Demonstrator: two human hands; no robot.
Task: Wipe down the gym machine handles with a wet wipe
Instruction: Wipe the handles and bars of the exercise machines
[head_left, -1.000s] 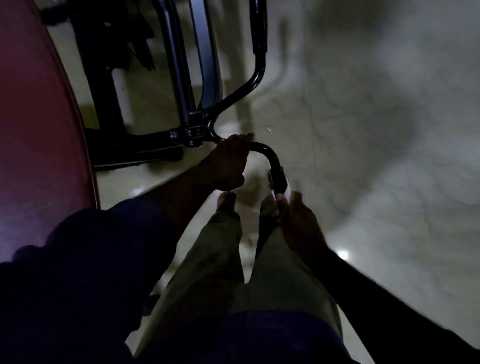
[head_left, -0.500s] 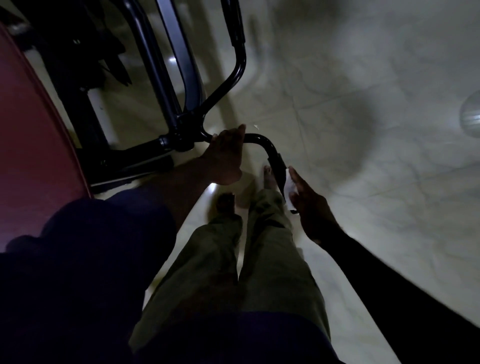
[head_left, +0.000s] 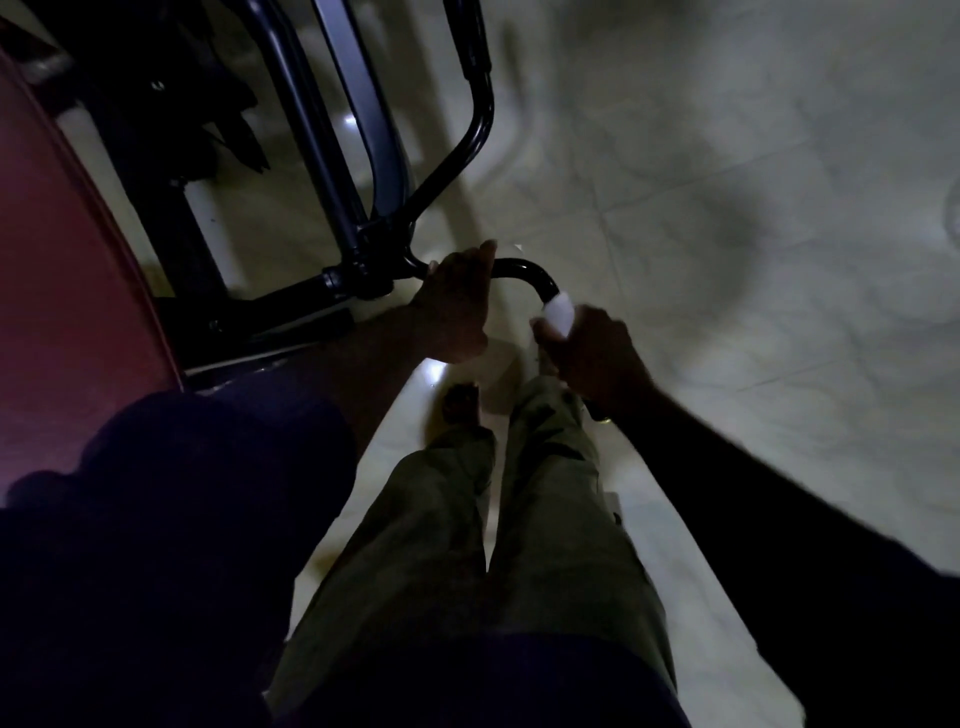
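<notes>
The step in hand is the wiping of 1 handle (head_left: 524, 267), the curved black bar that comes off the machine frame (head_left: 337, 156) and bends down toward the person. The right hand (head_left: 592, 353) has its fingers curled round the wet wipe (head_left: 558, 314), a white wad wrapped on the bar's lower end, just below the bend. How much of the bar lies under the hand cannot be told. The left hand (head_left: 457, 301) grips the same bar higher up, between the bend and the frame joint, fingers curled over it, and seems to steady it. The 2 hands are near each other, with only the bare bend between them. The next move, as I judge it, calls for sliding or twisting the wipe along the bar under a firm squeeze, and for the left hand to shift off so its stretch gets wiped too. The upper bar (head_left: 475, 104), rising from the same joint, is well apart from both hands.
</notes>
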